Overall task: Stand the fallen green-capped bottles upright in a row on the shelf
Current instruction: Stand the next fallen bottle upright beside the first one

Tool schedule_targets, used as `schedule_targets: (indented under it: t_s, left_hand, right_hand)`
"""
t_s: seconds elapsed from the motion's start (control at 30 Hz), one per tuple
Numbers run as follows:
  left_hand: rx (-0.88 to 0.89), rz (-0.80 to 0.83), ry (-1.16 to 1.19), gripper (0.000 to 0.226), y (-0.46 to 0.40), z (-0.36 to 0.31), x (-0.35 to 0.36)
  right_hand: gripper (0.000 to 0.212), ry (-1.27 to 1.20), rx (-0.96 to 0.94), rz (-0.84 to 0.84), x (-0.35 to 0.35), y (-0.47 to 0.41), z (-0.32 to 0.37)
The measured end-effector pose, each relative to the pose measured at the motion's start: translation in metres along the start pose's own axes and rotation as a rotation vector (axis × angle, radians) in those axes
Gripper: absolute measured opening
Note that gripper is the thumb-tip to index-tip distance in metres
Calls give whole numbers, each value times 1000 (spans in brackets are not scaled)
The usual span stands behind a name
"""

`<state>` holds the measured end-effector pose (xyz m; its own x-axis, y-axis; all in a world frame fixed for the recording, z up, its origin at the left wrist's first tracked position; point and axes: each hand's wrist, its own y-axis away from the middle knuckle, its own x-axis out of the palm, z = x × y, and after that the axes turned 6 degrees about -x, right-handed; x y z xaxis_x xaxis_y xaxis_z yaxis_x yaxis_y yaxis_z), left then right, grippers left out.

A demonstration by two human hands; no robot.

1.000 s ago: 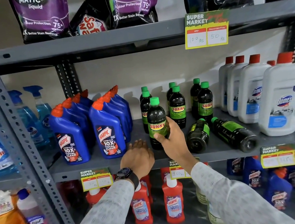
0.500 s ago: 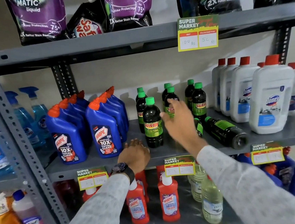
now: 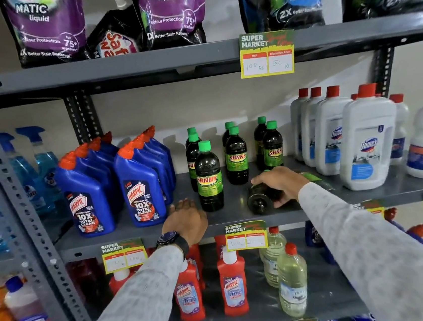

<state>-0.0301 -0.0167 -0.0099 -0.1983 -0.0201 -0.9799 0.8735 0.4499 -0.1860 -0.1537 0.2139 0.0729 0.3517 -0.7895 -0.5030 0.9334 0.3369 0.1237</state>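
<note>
Middle shelf (image 3: 238,218): one fallen bottle (image 3: 262,199) lies on its side, base facing the camera, at roughly 4 o'clock from the front standing bottle (image 3: 209,179). The right hand (image 3: 281,182) rests over it, fingers curled around the body in a grasp. A second fallen bottle (image 3: 315,178) lies just behind the right wrist, largely hidden. Six further green-capped bottles stand upright at 12 o'clock of the fallen ones. The left hand (image 3: 187,220) lies palm down on the shelf edge, fingers loosely together, holding nothing, at 7 o'clock of the front standing bottle.
</note>
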Motion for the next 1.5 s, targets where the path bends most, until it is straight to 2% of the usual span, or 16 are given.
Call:
schedule_targets:
  t_s: [0.07, 0.17, 0.27, 0.33, 0.4, 0.5, 0.57, 0.97, 1.1, 1.23, 1.33, 1.5]
  left_hand:
    - [-6, -2, 9, 65, 0, 1, 0]
    - [-9, -7, 12, 69, 2, 1, 0]
    - [-11, -5, 21, 69, 1, 2, 2]
    - [8, -4, 0, 74, 0, 3, 4]
    - [-8, -6, 25, 69, -1, 3, 5]
    - [-18, 11, 37, 63, -1, 0, 2]
    - [-22, 13, 25, 62, -1, -2, 1]
    - [-23, 1, 51, 61, -2, -1, 3]
    - [-25, 1, 28, 60, 0, -2, 2]
    - [-23, 1, 39, 60, 1, -3, 0]
    - [-25, -4, 38, 60, 1, -3, 1]
    - [-30, -10, 14, 59, 2, -5, 0]
  right_hand:
    - [31, -65, 2, 15, -2, 2, 0]
    - [35, -135, -57, 7, -10, 9, 10]
    - [42, -211, -194, -74, -14, 15, 22]
    - [37, -284, -312, -146, -11, 15, 25]
    - [35, -284, -432, -227, -4, 18, 21]
    - [67, -172, -578, -323, 12, 19, 7]
    - [75, -152, -624, -359, 23, 15, -6]
    - [76, -78, -697, -393, 53, 5, -31]
    - [79, -198, -649, -197, 43, -3, -32]
    - [60, -315, -616, -40, 39, -12, -41]
    - [58, -282, -621, -85, 43, -13, -43]
    - [76, -201, -659, -199, 48, -8, -42]
